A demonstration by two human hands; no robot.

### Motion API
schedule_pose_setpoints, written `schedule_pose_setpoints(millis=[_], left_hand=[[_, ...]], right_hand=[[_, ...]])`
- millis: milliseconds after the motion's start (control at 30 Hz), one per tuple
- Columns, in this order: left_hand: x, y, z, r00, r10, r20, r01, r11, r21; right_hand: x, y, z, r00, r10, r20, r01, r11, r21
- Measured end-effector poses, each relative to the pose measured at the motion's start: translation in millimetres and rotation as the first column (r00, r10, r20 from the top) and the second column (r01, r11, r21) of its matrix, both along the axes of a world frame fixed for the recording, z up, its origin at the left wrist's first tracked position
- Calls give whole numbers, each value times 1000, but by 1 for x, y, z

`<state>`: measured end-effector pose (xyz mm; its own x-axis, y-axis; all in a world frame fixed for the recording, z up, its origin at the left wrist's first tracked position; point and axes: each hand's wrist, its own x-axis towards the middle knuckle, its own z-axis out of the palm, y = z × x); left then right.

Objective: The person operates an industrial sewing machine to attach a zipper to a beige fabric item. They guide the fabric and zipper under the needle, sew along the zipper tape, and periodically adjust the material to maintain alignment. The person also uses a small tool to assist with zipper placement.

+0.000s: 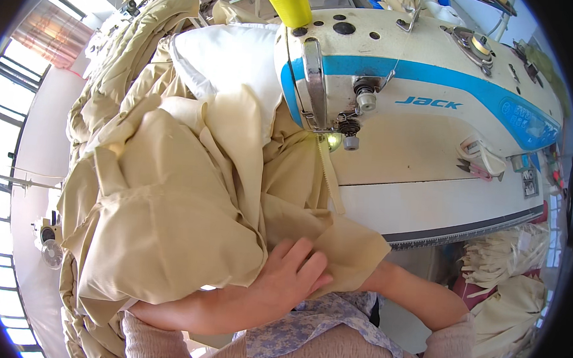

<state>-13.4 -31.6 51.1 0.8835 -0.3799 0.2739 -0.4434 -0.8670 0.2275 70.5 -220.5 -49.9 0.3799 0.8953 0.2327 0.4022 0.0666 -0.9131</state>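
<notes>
A khaki garment (158, 237), with a strap-like loop and loose panels, is bunched over the left of the sewing table. My left hand (294, 274) lies at its near edge, fingers bent and closed on the khaki cloth. From the right, my right forearm (411, 291) reaches under a flap of that cloth (354, 245), which hides my right hand. Beyond my hands stands a white and blue sewing machine (411, 75), its lit needle area against the garment. A narrow khaki strip (329, 175) hangs from there toward me.
White cloth (228, 57) lies left of the machine head. Small pink-handled snips (477, 170) rest on the machine bed. A ruler strip (467, 228) runs along the table's front edge. Bundled khaki pieces (508, 258) hang at the right. More khaki garments (122, 70) are piled far left.
</notes>
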Motion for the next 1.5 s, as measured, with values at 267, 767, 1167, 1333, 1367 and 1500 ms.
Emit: schedule_pose_setpoints(millis=[267,767,1167,1333,1367,1500], left_hand=[[1,62,-52,930,-252,-266,298,943,148],[54,69,-61,970,-179,-164,152,974,-167],[83,19,-79,985,40,169,-63,989,131],[85,24,-80,980,47,194,-47,999,-1],[85,24,-77,988,47,149,-44,999,-20],[82,29,-75,997,50,55,-47,997,-57]], right_hand=[[9,-18,9,753,41,657,-21,999,-39],[5,-18,21,693,75,717,60,985,-161],[8,-14,24,794,81,603,18,987,-157],[27,-9,29,755,-292,587,320,946,59],[30,-7,25,715,-366,595,389,916,96],[38,-4,24,615,-460,640,530,842,96]])
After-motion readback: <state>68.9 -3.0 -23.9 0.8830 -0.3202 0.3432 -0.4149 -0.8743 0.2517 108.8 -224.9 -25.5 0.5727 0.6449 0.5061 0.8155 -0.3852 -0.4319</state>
